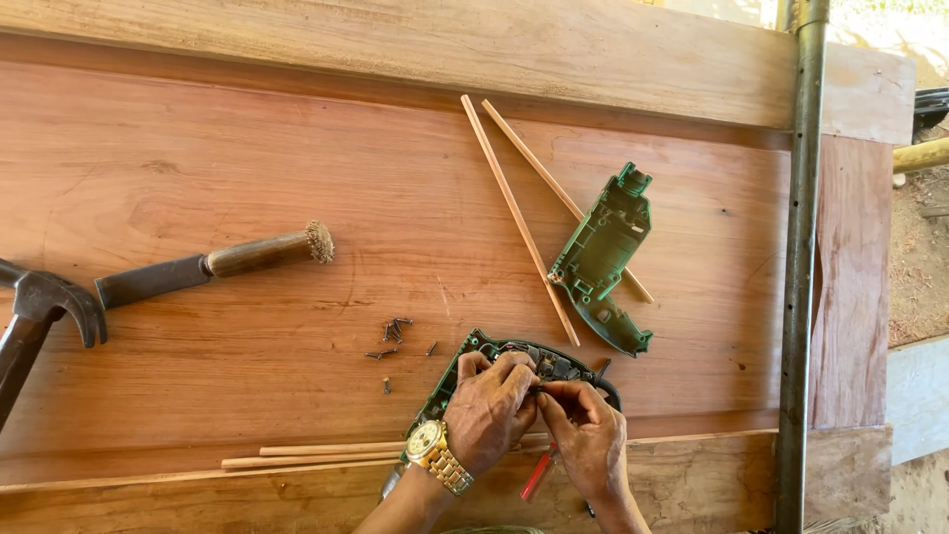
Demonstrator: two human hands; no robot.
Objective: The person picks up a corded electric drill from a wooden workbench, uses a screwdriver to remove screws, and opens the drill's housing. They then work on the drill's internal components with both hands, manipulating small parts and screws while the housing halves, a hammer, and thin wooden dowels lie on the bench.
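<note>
**Both hands busy inside an opened green tool housing**

I see my left hand (489,410), gold watch on the wrist, clamped over the open green tool body (514,361) near the front edge of the wooden surface (247,178). My right hand (588,435) pinches something small at the body's inner parts; I cannot tell what. A red-handled tool (539,475) lies beneath that hand. The detached green cover (603,259) rests well apart, across two thin wooden sticks (514,213). Loose screws (393,336) sit just left of the body. A chisel (213,265) and hammer (40,311) lie far left.
</note>
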